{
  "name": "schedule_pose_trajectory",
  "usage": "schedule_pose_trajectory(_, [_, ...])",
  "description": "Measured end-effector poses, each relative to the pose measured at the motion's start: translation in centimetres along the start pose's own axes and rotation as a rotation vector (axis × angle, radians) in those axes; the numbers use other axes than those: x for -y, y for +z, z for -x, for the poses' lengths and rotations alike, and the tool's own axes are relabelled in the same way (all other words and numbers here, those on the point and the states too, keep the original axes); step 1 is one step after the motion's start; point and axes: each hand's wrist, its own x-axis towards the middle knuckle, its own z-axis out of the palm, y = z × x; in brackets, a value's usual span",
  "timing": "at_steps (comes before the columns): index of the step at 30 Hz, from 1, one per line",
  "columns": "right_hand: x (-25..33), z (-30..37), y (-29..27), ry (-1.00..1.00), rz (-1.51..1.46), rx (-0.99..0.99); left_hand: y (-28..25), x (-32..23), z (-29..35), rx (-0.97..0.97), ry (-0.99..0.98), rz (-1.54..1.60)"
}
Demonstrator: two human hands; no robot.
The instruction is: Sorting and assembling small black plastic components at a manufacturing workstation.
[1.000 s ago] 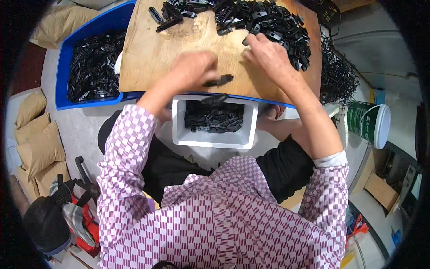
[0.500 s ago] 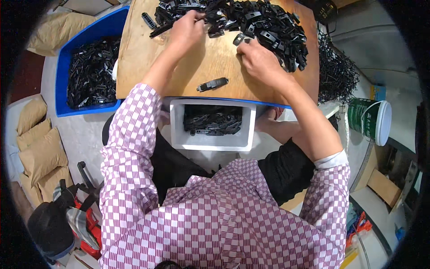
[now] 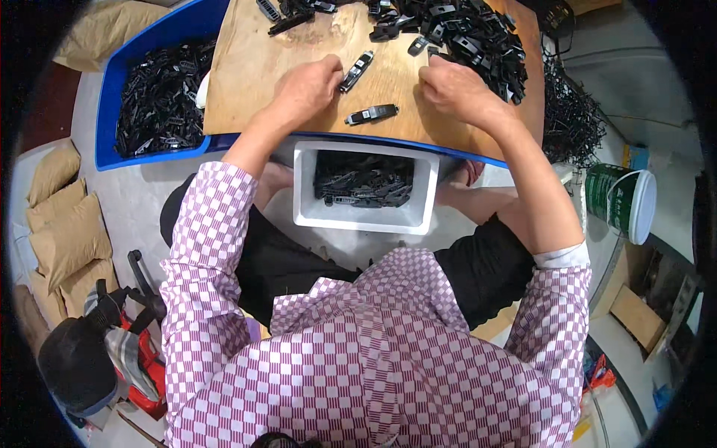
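A black pile point(image 3: 478, 41) crowds the far right of the counter point(image 3: 246, 89), hard by the right hand point(image 3: 457, 89). A blue tub point(image 3: 106, 112) stands left, a white box point(image 3: 364, 219) by the near edge, a green bucket point(image 3: 609, 200) right. A slim black part point(image 3: 357, 72), grey-patched, slants at the left hand point(image 3: 306, 91); a similar piece point(image 3: 372, 114) lies nearer. Whether either hand's fingers grasp anything, I cannot tell.

Wooden board point(image 3: 250, 82) is bright around my fingers point(image 3: 333, 73), soft shadows beneath them. Small glints on black parts point(image 3: 467, 46) beyond. Far outward from them: fisheye bend, black corners.
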Motion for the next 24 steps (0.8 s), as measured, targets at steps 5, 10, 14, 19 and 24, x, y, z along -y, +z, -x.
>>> schedule_pose_trajectory(5, [1.4, -0.3, 1.1, 0.014, 0.081, 0.064, 0.5, -1.2, -0.3, -0.237, 0.415, -0.428])
schedule_pose_trajectory(10, [1.5, 0.1, 1.7, 0.035, -0.133, -0.161, 1.4, -1.4, -1.2, -0.213, 0.457, -0.473])
schedule_pose_trajectory(14, [0.2, 1.3, 1.9, 0.064, -0.248, -0.198, 0.7, -1.2, -1.0, -0.137, 0.409, -0.429])
schedule_pose_trajectory(19, [0.3, 1.7, 2.8, 0.067, -0.271, -0.206, 0.3, -0.5, -1.3, -0.145, 0.434, -0.343])
schedule_pose_trajectory(24, [1.2, 1.0, 2.5, 0.024, -0.342, -0.281, 0.6, -0.5, -1.6, -0.094, 0.512, -0.304])
